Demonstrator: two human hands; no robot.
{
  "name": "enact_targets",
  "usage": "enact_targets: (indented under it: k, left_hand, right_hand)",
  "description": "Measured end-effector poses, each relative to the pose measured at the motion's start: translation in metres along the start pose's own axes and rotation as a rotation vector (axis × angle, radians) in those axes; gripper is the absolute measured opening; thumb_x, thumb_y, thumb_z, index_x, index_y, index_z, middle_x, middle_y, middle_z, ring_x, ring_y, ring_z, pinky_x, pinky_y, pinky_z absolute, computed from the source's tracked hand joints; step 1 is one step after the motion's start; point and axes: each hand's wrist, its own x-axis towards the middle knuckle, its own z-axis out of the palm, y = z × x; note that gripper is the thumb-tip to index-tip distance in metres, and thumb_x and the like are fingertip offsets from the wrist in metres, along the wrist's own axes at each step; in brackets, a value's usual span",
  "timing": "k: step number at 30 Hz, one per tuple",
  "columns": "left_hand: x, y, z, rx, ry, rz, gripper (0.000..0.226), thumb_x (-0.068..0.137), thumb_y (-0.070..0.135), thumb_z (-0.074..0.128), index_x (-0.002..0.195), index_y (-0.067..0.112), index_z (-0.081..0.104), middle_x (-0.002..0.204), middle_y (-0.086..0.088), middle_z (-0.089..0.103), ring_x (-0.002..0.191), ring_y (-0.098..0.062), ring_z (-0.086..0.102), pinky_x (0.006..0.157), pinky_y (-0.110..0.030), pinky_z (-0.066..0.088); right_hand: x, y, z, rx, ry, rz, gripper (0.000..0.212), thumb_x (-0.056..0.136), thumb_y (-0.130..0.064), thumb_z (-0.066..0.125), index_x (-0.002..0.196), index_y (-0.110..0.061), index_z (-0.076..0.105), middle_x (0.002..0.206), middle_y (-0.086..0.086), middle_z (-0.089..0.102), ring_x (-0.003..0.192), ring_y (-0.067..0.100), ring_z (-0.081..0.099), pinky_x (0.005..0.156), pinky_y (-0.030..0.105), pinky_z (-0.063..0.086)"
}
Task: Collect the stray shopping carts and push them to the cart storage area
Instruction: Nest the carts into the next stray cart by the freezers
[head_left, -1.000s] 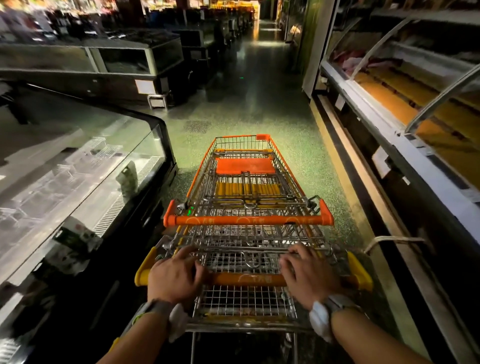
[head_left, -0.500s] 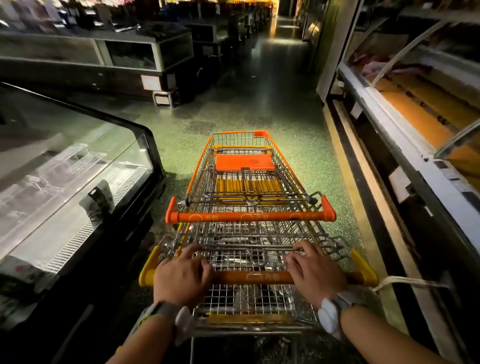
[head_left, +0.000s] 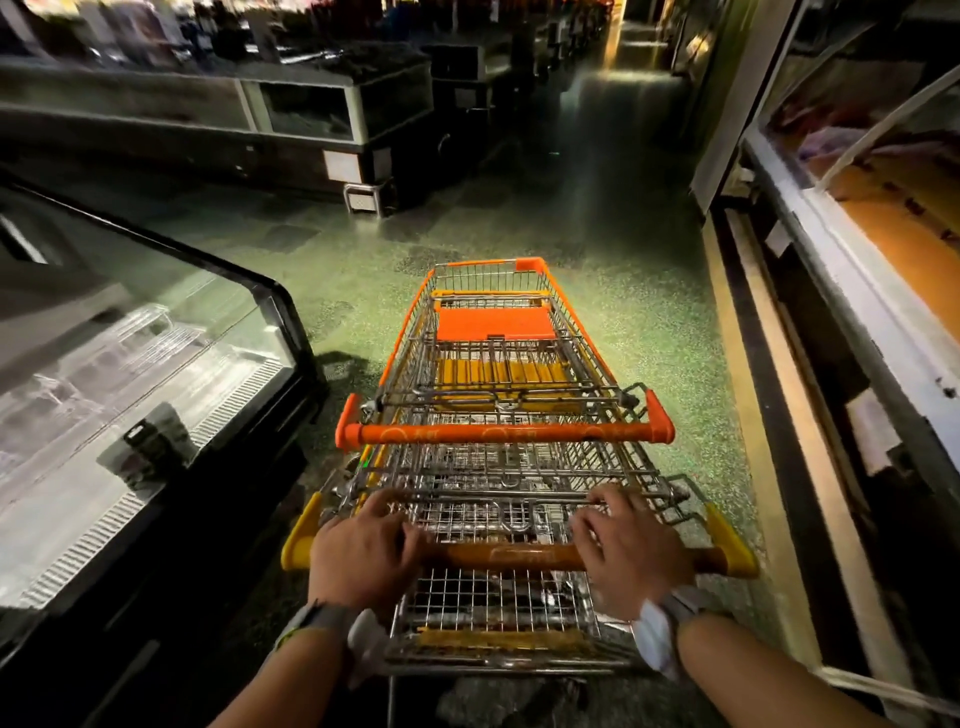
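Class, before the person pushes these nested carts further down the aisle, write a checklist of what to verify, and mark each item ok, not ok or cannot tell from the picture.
1. Left hand wrapped on the rear handle: ok.
2. Right hand on the same handle: ok.
3. Front cart nested into the rear cart: ok.
4. Floor ahead free of obstacles: ok, as far as the dim light shows.
5. Clearance from the glass case on the left: ok, a gap shows.
6. Wheels rolling freely: cannot tell, hidden.
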Motion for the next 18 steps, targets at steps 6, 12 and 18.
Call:
enact_targets:
  k: [6,12,18]
  left_hand:
    - [0.061,0.039,0.019,0.051,-0.015,-0.075,0.061,0.086,0.062,0.021,0.071,0.032,0.071,0.126,0.014,0.067,0.06,-0.014,0.066,0.06,-0.028,0.038]
    - [0.117,0.082,0.033,0.102,-0.013,-0.175,0.053,0.087,0.059,0.026,0.071,0.036,0.071,0.122,0.014,0.068,0.055,-0.009,0.056,0.056,-0.028,0.03]
    - [0.17,0.112,0.044,0.1,-0.058,-0.279,0.052,0.09,0.06,0.025,0.077,0.038,0.07,0.14,0.022,0.054,0.056,-0.001,0.04,0.053,-0.024,0.028]
  right_hand:
    - [0.066,0.06,0.005,0.02,-0.027,-0.075,0.069,0.091,-0.06,0.006,0.106,-0.035,0.068,0.137,-0.003,0.052,0.103,0.012,0.054,0.055,0.02,0.048]
    - [0.135,0.115,0.002,0.025,-0.046,-0.14,0.069,0.093,-0.06,0.006,0.112,-0.034,0.067,0.142,-0.004,0.046,0.102,0.008,0.052,0.058,0.02,0.046]
    - [0.199,0.155,-0.004,0.066,-0.068,-0.195,0.041,0.102,-0.053,0.026,0.113,-0.037,0.062,0.14,-0.01,0.04,0.118,0.009,0.043,0.072,0.027,0.055]
